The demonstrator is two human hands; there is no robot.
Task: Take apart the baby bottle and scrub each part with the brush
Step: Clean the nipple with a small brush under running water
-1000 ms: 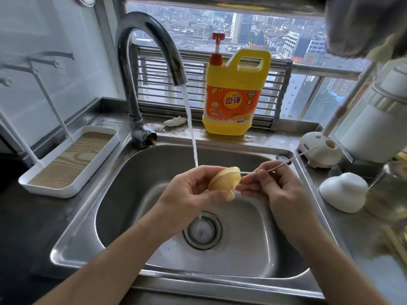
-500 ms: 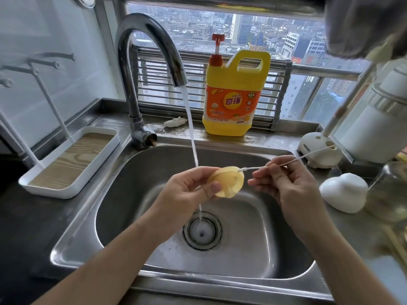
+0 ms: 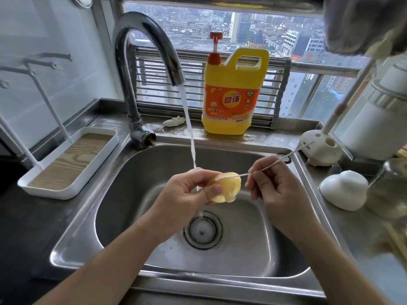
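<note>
Over the steel sink point(image 3: 123, 208) my left hand point(image 3: 185, 192) grips a yellowish silicone nipple point(image 3: 226, 187) of the baby bottle, just beside the stream of running water. My right hand point(image 3: 273, 186) pinches a thin white straw brush point(image 3: 284, 158) whose tip lies on the nipple's upper part. The brush's long handle points up and right toward the counter. On the right counter sit a white domed bottle cap point(image 3: 343, 189) and a clear glass bottle body point(image 3: 389, 188).
The tap point(image 3: 149, 51) runs into the drain point(image 3: 202, 230). A yellow detergent jug point(image 3: 233, 93) stands on the back ledge. A white brush holder point(image 3: 319, 150) with a long brush stands at the right, and a white drying rack tray point(image 3: 70, 164) at the left.
My right hand has drawn the thin brush back and to the right, away from the nipple. My left hand has turned the nipple slightly.
</note>
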